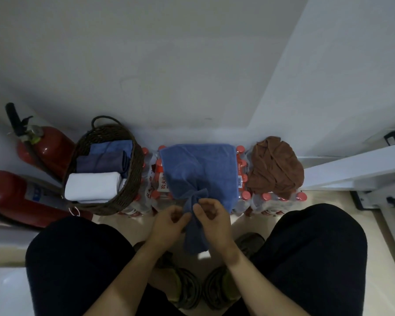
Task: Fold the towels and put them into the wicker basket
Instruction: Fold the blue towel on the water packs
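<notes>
The blue towel is lying spread across the tops of shrink-wrapped bottle packs, its far edge running straight near the wall and its near part bunching into a twisted tail that is hanging off the front, down between my knees. The cloth is soft, napped terry with a stitched hem. My left hand is curling its fingers against the left side of that tail, and my right hand is pinching the gathered cloth between thumb and fingertips, the other fingers bent over it; both hands are closing on the towel just below the knot-like bunch. The packs are serving as my work surface: clear plastic bottles with red caps, wrapped in printed film, standing on a pale glossy floor. To the left the basket is sitting on the packs, dark brown wicker, oval, with a looped handle at the back; inside it a white towel is lying folded at the front, with a purple towel and another blue one behind it, all in flat rectangles. To the right a brown towel is lying crumpled in a heap on the bottles, well apart from my hands. Two red extinguishers are resting left of the basket, one leaning on the wall, one lying flat. A white frame is crossing the right side.
</notes>
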### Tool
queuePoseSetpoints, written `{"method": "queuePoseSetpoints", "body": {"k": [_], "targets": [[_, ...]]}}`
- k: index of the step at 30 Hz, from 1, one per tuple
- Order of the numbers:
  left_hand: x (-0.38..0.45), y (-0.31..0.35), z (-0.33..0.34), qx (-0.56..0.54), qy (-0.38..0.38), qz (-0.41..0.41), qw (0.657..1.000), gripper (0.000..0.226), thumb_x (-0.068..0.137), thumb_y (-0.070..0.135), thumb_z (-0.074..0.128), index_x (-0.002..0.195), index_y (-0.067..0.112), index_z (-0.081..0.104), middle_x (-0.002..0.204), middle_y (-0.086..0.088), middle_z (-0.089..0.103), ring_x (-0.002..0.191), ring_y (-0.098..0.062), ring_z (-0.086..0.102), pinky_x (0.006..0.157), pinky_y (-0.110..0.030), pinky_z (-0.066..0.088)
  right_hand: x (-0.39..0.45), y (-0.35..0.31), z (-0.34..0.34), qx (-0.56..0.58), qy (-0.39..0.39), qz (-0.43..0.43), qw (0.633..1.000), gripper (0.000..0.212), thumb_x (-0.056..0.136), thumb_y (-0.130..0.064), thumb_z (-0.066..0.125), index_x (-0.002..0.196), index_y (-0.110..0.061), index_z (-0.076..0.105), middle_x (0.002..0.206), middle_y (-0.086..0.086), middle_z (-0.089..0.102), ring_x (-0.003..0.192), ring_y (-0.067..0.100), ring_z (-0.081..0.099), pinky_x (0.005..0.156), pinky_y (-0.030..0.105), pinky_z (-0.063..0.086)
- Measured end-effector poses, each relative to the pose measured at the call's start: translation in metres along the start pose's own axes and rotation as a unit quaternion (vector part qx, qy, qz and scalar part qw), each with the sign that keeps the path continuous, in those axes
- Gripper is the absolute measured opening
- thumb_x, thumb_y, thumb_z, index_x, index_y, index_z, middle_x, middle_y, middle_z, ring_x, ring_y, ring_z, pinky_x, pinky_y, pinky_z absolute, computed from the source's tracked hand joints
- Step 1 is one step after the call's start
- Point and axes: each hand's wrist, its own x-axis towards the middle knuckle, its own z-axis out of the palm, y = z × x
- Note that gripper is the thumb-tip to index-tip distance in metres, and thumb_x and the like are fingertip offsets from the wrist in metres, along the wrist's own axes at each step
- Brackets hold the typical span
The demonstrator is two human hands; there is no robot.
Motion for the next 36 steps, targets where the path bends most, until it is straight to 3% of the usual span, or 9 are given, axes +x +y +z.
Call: {"method": "queuePoseSetpoints", "body": {"k": [5,8,12,16,21,23,28,33,36], "targets": [[0.0,0.016,-0.009,-0.285,-0.027,-0.07,0.955,0.028,0.085,0.028,0.062,0.102,0.007,0.068,0.102,-0.016,0.072,0.093,-0.03,0.07,0.074,-0.038,0.059,-0.016,-0.016,-0.01,-0.131,-0.045,-0.13,0.982,0.035,0.08,-0.045,0.073,0.11,-0.032,0.06,0.11,-0.017,0.059,0.101,0.001,0.061,0.085,0.018,0.052],[-0.002,0.025,-0.008,-0.356,-0.04,-0.073,0.931,0.026,0.085,0.026,0.06,0.101,0.008,0.069,0.103,-0.017,0.072,0.09,-0.029,0.071,0.067,-0.033,0.058,-0.02,-0.019,-0.014,-0.202,-0.113,-0.088,0.969,0.029,0.076,-0.042,0.075,0.098,-0.027,0.062,0.09,-0.009,0.066,0.081,0.007,0.062,0.07,0.024,0.054],[-0.002,0.032,-0.006,-0.38,-0.037,-0.07,0.922,0.029,0.083,0.021,0.06,0.106,0.003,0.064,0.105,-0.018,0.07,0.093,-0.029,0.07,0.074,-0.034,0.059,-0.021,-0.019,-0.023,-0.151,-0.062,-0.046,0.985,0.011,0.085,-0.033,0.069,0.088,-0.025,0.062,0.079,-0.003,0.066,0.07,0.012,0.063,0.059,0.022,0.051],[-0.007,0.037,-0.007,-0.259,-0.021,-0.087,0.962,0.024,0.088,0.022,0.063,0.106,0.006,0.062,0.1,-0.014,0.073,0.089,-0.027,0.072,0.07,-0.032,0.058,-0.019,-0.039,-0.034,-0.137,-0.065,-0.043,0.988,0.009,0.083,-0.033,0.069,0.086,-0.03,0.062,0.082,-0.017,0.068,0.072,0.0,0.065,0.059,0.012,0.048],[-0.018,0.037,-0.003,0.06,0.036,-0.048,0.996,0.021,0.092,0.031,0.062,0.109,0.022,0.055,0.103,0.007,0.063,0.091,-0.01,0.064,0.068,-0.02,0.049,-0.024,-0.065,-0.053,-0.28,-0.122,-0.137,0.942,0.013,0.087,-0.044,0.062,0.091,-0.032,0.06,0.091,-0.014,0.059,0.086,0.002,0.056,0.074,0.021,0.049],[-0.027,0.041,-0.005,0.06,0.045,0.046,0.996,0.03,0.091,0.037,0.061,0.119,0.031,0.051,0.114,0.014,0.058,0.1,-0.003,0.059,0.072,-0.014,0.047,-0.023,-0.076,-0.057,-0.288,-0.158,-0.144,0.934,0.014,0.091,-0.044,0.058,0.092,-0.031,0.059,0.09,-0.013,0.058,0.083,0.003,0.056,0.07,0.021,0.047],[-0.039,0.063,-0.007,0.057,-0.096,0.194,0.975,0.039,0.084,0.048,0.064,0.122,0.044,0.053,0.12,0.021,0.062,0.112,0.0,0.059,0.088,-0.02,0.052,-0.019,-0.094,-0.053,-0.19,-0.179,-0.167,0.951,0.009,0.099,-0.029,0.056,0.099,-0.028,0.064,0.092,-0.018,0.067,0.089,0.002,0.065,0.076,0.012,0.046],[-0.028,0.081,-0.015,0.118,-0.072,0.226,0.964,0.024,0.081,0.056,0.062,0.095,0.037,0.063,0.079,0.005,0.067,0.07,-0.012,0.064,0.062,-0.026,0.053,-0.015,-0.096,-0.049,-0.107,-0.105,-0.178,0.973,0.012,0.091,-0.037,0.065,0.09,-0.026,0.069,0.083,-0.013,0.07,0.079,0.005,0.066,0.069,0.013,0.049],[-0.023,0.09,-0.019,0.1,-0.088,0.254,0.958,0.026,0.086,0.054,0.059,0.08,0.029,0.064,0.071,0.002,0.064,0.061,-0.009,0.058,0.056,-0.02,0.046,-0.011,-0.096,-0.055,-0.094,-0.142,-0.153,0.973,0.031,0.078,-0.048,0.074,0.096,-0.025,0.066,0.082,-0.015,0.069,0.072,0.003,0.064,0.063,0.015,0.048]]}}
